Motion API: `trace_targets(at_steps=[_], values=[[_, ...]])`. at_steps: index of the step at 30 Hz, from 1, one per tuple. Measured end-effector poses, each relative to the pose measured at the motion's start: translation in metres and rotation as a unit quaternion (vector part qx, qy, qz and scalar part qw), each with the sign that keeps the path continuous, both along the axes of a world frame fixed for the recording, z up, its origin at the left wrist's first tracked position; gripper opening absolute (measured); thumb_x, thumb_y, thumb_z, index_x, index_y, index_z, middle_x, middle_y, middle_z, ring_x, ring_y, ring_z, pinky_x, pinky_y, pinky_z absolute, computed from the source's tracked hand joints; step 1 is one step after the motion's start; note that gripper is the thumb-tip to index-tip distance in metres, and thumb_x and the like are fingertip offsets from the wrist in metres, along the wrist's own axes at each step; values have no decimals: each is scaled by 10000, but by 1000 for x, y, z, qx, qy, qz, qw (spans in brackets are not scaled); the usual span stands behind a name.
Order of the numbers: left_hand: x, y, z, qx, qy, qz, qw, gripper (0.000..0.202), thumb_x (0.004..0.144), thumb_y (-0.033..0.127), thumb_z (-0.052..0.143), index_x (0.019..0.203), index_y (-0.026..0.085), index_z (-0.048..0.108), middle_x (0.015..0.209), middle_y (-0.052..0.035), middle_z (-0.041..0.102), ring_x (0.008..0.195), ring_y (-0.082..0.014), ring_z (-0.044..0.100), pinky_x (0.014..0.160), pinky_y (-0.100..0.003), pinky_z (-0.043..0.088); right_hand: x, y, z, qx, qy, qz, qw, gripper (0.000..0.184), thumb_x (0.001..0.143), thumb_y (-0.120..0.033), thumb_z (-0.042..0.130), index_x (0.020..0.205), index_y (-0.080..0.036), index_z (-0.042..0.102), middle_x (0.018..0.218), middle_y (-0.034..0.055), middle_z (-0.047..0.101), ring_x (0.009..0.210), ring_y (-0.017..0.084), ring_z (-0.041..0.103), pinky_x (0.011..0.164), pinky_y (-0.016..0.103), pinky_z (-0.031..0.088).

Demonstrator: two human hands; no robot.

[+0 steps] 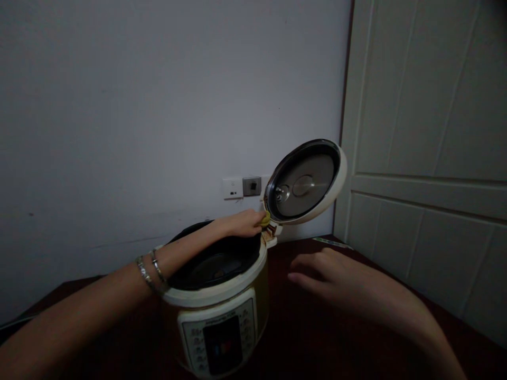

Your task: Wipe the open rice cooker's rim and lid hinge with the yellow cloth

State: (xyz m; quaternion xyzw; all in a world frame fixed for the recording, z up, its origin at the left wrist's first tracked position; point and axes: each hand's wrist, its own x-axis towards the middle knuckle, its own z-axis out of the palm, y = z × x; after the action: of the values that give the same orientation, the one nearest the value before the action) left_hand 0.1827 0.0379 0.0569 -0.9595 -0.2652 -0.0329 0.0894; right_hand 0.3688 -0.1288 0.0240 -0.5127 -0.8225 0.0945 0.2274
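A dim view down at a cream electric multi-cooker (222,316) standing on a dark reddish table (301,327) by a white wall. Its hinged lid (304,182) stands open, tipped back to the right, with the metal inner face towards the camera. The black inner pot (216,258) sits in the cooker.

The left hand (241,224), two thin bracelets (152,272) on its wrist, reaches across the pot's rim. Its fingers are pinched round a small yellow-green object (265,218), possibly a sponge or cloth, pressed at the hinge (271,235) just under the lid.

The right hand (336,282) hovers above the table to the right of the cooker, fingers loosely spread, holding nothing.

Wall sockets (241,187) sit behind the lid, and a panelled door (428,158) stands at right.
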Motion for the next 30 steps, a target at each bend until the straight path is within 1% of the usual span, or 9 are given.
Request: trace_targets(at_steps=[7, 12, 15, 19, 24, 27, 30], values=[[-5, 2, -6, 29, 5, -26, 999, 239, 852, 228, 386, 1056, 150, 484, 859, -87, 634, 755, -189, 594, 660, -274, 423, -4, -3, 1, -3, -1, 12, 1000, 292, 881, -425, 510, 860, -216, 713, 790, 42, 686, 778, 190, 627, 761, 300, 454], [-6, 1, -7, 27, 1, -47, 999, 228, 849, 212, 386, 1042, 153, 493, 832, -88, 635, 719, -190, 592, 628, -274, 413, -6, -6, 1, 2, -2, 7, 1000, 297, 881, -430, 508, 839, -217, 710, 790, 44, 687, 798, 194, 631, 765, 296, 457], [-6, -1, -7, 26, -5, -44, 999, 225, 844, 207, 402, 1039, 158, 502, 859, -92, 641, 745, -189, 597, 646, -273, 415, -6, -6, 0, 9, 14, 9, 1000, 297, 871, -439, 521, 814, -217, 709, 773, 41, 687, 795, 194, 635, 764, 293, 460], [-5, -6, -7, 25, -5, -44, 999, 209, 835, 196, 412, 1014, 160, 512, 904, -98, 640, 787, -187, 600, 680, -271, 421, -5, -6, -1, 7, 25, 18, 1000, 299, 873, -435, 520, 786, -220, 709, 748, 37, 688, 767, 188, 637, 755, 291, 466], [-5, -14, -6, 29, 3, -57, 998, 188, 843, 205, 404, 1001, 167, 497, 914, -94, 635, 775, -182, 590, 671, -272, 426, -6, -4, 0, 5, 15, 11, 1000, 302, 875, -433, 516, 800, -215, 711, 755, 43, 692, 772, 191, 639, 756, 294, 469], [-4, -23, -4, 30, 5, -65, 997, 172, 843, 204, 401, 986, 174, 491, 896, -83, 630, 755, -179, 584, 657, -275, 427, -6, -2, -1, -2, 3, 16, 1000, 292, 872, -425, 521, 799, -216, 711, 756, 42, 694, 756, 190, 640, 755, 297, 467], [-2, -35, -1, 23, 4, -77, 997, 145, 832, 182, 410, 953, 177, 490, 838, -66, 622, 716, -171, 576, 630, -273, 423, -6, -1, -1, 1, 14, 20, 1000, 280, 872, -416, 524, 800, -219, 710, 746, 38, 693, 746, 188, 640, 752, 296, 463]])
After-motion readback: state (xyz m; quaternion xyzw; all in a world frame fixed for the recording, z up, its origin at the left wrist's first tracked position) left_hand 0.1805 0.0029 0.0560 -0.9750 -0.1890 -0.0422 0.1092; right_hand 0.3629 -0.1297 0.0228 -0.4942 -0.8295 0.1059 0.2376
